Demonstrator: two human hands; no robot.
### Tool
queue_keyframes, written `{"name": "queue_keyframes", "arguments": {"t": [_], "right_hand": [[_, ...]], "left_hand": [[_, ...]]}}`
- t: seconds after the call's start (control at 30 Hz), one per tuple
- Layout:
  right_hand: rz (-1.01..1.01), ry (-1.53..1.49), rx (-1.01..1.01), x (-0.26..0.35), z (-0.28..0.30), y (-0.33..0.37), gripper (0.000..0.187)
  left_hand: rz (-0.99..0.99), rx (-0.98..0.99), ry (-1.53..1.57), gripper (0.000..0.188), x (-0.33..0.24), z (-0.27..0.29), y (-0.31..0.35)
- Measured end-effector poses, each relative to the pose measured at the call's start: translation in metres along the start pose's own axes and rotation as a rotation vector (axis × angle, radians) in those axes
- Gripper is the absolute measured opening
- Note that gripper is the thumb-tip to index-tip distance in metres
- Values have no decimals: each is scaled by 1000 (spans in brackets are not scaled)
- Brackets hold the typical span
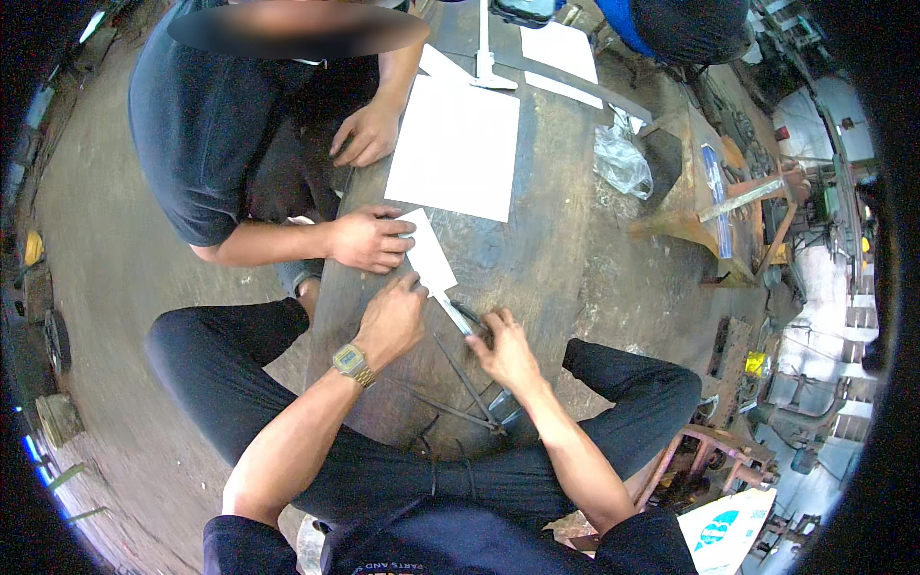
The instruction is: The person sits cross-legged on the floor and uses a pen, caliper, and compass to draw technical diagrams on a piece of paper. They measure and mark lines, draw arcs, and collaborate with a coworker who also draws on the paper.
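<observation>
On the worn table [556, 172], below the large sheet [452, 149] at upper centre, our left hand [391, 321] is at the edge of the small paper [433, 257] mid-frame, any pinch unclear; our right hand [508, 356] grips a slim tool [454, 314] just below. The step seems alignment, calling for steadiness. Pale lettering [422, 567] marks our shirt [402, 537], lower centre.

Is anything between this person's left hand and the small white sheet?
Nothing visible. The left hand is at the near-left edge of the small white sheet; a co-worker's hand lies farther up that edge, not between them.
</observation>
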State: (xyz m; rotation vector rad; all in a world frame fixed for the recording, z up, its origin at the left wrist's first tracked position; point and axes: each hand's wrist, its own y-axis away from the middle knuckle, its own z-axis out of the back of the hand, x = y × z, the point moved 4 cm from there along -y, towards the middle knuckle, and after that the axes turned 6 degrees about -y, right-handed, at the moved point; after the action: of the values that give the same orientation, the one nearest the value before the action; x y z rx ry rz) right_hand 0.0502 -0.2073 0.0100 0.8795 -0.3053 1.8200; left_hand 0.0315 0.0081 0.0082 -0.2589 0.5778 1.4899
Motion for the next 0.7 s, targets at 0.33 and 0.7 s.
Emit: {"name": "queue_keyframes", "arguments": {"t": [0.33, 0.7], "right_hand": [[-180, 133, 15, -21, 2, 2, 31], [-280, -110, -193, -40, 29, 3, 36]], "left_hand": [[-71, -83, -126, 39, 8, -7, 5], [-50, -1, -84, 38, 7, -7, 6]]}}
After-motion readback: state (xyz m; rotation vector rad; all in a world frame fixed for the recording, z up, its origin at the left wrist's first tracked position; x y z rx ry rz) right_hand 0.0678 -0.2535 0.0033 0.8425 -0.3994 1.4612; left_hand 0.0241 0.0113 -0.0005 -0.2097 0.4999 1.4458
